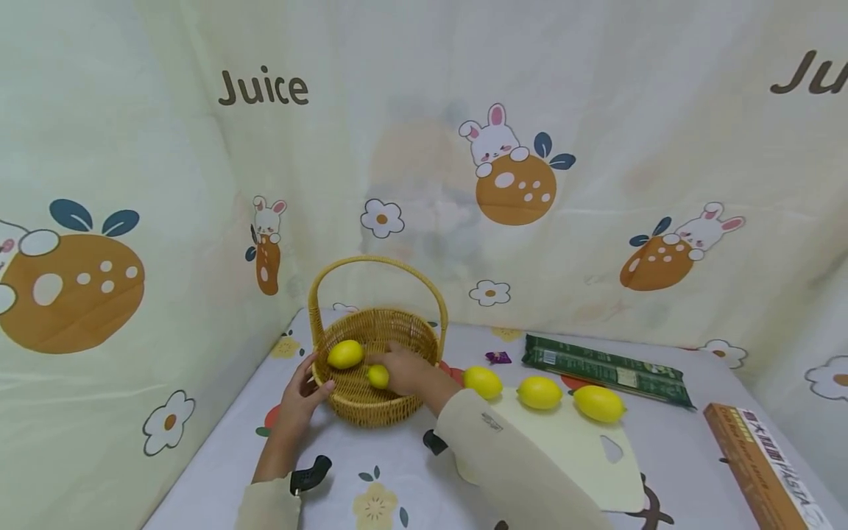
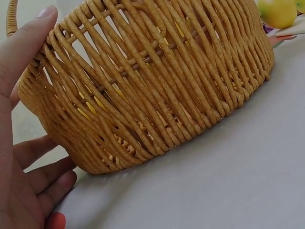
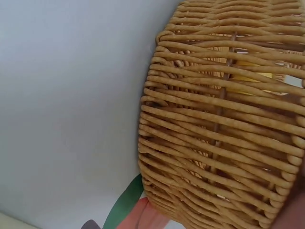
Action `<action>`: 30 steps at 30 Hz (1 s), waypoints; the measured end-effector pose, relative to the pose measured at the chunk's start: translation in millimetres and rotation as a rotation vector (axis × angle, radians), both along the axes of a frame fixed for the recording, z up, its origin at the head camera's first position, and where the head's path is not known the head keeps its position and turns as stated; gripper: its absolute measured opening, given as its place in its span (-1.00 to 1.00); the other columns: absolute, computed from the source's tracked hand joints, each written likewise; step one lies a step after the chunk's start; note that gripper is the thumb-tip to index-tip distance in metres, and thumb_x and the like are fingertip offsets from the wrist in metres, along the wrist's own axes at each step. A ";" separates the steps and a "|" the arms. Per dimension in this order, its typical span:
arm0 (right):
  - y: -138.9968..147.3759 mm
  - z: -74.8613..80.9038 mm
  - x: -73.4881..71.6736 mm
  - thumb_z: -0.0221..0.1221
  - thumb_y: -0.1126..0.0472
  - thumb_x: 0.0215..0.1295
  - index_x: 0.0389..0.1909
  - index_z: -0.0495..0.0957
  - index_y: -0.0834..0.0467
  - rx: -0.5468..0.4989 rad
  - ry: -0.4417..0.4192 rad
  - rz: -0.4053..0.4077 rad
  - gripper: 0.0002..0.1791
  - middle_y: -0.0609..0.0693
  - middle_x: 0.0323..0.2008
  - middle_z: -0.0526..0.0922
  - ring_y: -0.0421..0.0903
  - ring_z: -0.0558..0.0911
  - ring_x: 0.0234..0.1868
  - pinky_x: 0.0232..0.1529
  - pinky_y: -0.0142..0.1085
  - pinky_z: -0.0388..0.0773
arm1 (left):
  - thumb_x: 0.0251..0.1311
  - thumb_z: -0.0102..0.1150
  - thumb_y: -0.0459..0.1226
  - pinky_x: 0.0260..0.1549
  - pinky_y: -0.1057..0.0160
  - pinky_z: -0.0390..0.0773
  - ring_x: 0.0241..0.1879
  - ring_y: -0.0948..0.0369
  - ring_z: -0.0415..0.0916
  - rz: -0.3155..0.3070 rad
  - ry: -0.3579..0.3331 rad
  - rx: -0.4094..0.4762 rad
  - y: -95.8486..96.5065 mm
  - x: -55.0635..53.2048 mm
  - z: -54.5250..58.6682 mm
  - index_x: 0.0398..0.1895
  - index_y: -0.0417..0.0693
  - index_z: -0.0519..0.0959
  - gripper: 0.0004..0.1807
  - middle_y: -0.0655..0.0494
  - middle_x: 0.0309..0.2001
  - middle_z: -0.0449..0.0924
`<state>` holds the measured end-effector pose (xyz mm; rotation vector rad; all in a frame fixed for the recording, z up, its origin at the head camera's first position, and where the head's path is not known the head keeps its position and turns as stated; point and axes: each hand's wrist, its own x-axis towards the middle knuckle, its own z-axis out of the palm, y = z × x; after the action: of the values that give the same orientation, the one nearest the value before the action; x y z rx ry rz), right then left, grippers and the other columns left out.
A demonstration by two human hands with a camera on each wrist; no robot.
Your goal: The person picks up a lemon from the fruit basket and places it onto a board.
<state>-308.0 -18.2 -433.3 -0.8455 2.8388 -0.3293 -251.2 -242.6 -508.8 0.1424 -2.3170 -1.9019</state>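
Note:
A wicker basket (image 1: pixel 377 412) with a tall arched handle stands on the table. My left hand (image 1: pixel 301 401) grips its left side, thumb over the rim and the other fingers against the outer wall, as the left wrist view shows close up. My right hand (image 1: pixel 405 370) reaches over the near right rim into the basket and holds a lemon (image 1: pixel 378 377) just above the woven bottom; its fingertips are partly hidden. Another lemon (image 1: pixel 346 354) lies inside at the left. In the right wrist view the basket wall (image 3: pixel 219 119) covers most of the hand.
Right of the basket, three lemons (image 1: pixel 539 393) line the far edge of a pale cutting board (image 1: pixel 563 456). Behind them lie a long green packet (image 1: pixel 609 369) and a small purple wrapper (image 1: pixel 498 358). A pasta box (image 1: pixel 762 467) lies at the far right.

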 end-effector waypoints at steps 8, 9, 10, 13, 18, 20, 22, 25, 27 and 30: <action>7.3 8.0 10.6 0.23 0.33 0.28 0.31 0.44 -0.20 -0.026 0.015 0.024 -0.38 0.01 0.02 0.35 -0.11 0.44 -0.11 0.03 -0.17 0.50 | 0.12 0.33 0.11 0.24 -0.16 0.25 0.35 -0.09 0.19 -0.002 -0.004 -0.008 0.9 0.4 -0.3 0.48 0.43 0.12 -0.12 -0.07 0.44 0.13; 8.7 8.7 11.5 0.23 0.32 0.28 0.32 0.44 -0.19 -0.031 0.019 0.028 -0.39 0.00 0.00 0.34 -0.11 0.43 -0.12 0.02 -0.18 0.49 | 0.10 0.33 0.13 0.24 -0.16 0.26 0.35 -0.09 0.19 -0.002 -0.002 -0.008 1.4 0.6 -0.4 0.48 0.43 0.11 -0.11 -0.07 0.44 0.13; 10.1 9.0 12.3 0.23 0.33 0.27 0.32 0.43 -0.19 -0.036 0.017 0.028 -0.38 0.00 -0.01 0.34 -0.11 0.43 -0.12 0.01 -0.19 0.49 | 0.10 0.33 0.13 0.24 -0.16 0.26 0.35 -0.09 0.19 -0.001 0.000 -0.008 1.7 0.7 -0.7 0.48 0.43 0.12 -0.11 -0.07 0.44 0.13; 15.0 10.5 14.4 0.24 0.31 0.25 0.34 0.41 -0.19 -0.050 0.011 0.026 -0.35 0.01 0.03 0.33 -0.10 0.44 -0.08 0.00 -0.17 0.50 | 0.08 0.33 0.16 0.24 -0.16 0.26 0.35 -0.10 0.19 -0.001 0.002 -0.012 1.9 0.9 -2.1 0.48 0.44 0.11 -0.10 -0.07 0.44 0.13; 24.1 11.1 13.6 0.30 0.26 0.23 0.34 0.40 -0.20 -0.061 0.031 0.031 -0.33 0.06 0.13 0.30 -0.04 0.43 0.02 -0.05 -0.16 0.51 | 0.10 0.32 0.14 0.24 -0.16 0.26 0.35 -0.10 0.19 0.002 0.005 -0.020 0.6 0.5 -3.0 0.48 0.45 0.11 -0.12 -0.07 0.44 0.13; 26.9 11.8 13.0 0.31 0.26 0.23 0.34 0.40 -0.18 -0.065 0.042 0.039 -0.34 0.07 0.16 0.28 -0.02 0.41 0.05 -0.05 -0.16 0.51 | 0.14 0.31 0.10 0.24 -0.16 0.25 0.35 -0.10 0.20 0.004 0.009 -0.022 0.1 0.4 -2.6 0.47 0.45 0.12 -0.15 -0.07 0.44 0.14; 29.2 13.4 13.3 0.31 0.25 0.23 0.33 0.40 -0.17 -0.068 0.049 0.046 -0.35 0.07 0.17 0.27 -0.02 0.40 0.08 -0.03 -0.16 0.51 | 0.17 0.30 0.06 0.24 -0.17 0.25 0.35 -0.10 0.20 0.004 0.014 -0.023 -0.4 0.6 -1.7 0.47 0.44 0.12 -0.17 -0.08 0.44 0.14; 33.0 16.6 14.6 0.31 0.25 0.23 0.34 0.39 -0.16 -0.071 0.049 0.048 -0.35 0.05 0.15 0.27 -0.02 0.39 0.08 -0.05 -0.17 0.52 | 0.18 0.30 0.05 0.24 -0.16 0.25 0.35 -0.10 0.20 -0.006 0.015 -0.021 -0.1 0.5 -0.9 0.48 0.43 0.11 -0.17 -0.09 0.44 0.13; 35.8 18.5 15.8 0.31 0.24 0.23 0.34 0.39 -0.16 -0.066 0.058 0.054 -0.34 0.04 0.15 0.26 -0.02 0.40 0.08 -0.09 -0.19 0.53 | 0.18 0.31 0.04 0.24 -0.16 0.26 0.35 -0.10 0.20 -0.013 0.012 -0.017 0.1 0.9 -0.5 0.49 0.43 0.11 -0.16 -0.09 0.44 0.13; 39.6 21.9 17.8 0.32 0.22 0.23 0.35 0.37 -0.18 -0.057 0.077 0.068 -0.33 0.04 0.14 0.26 -0.02 0.40 0.06 -0.12 -0.19 0.54 | 0.16 0.31 0.07 0.24 -0.16 0.26 0.35 -0.09 0.20 -0.012 0.008 -0.013 0.0 0.9 0.0 0.49 0.43 0.10 -0.15 -0.07 0.44 0.14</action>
<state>-290.3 21.4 -411.4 -0.9840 2.8753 -0.3776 -250.2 -242.6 -508.8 0.1192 -2.3295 -1.8896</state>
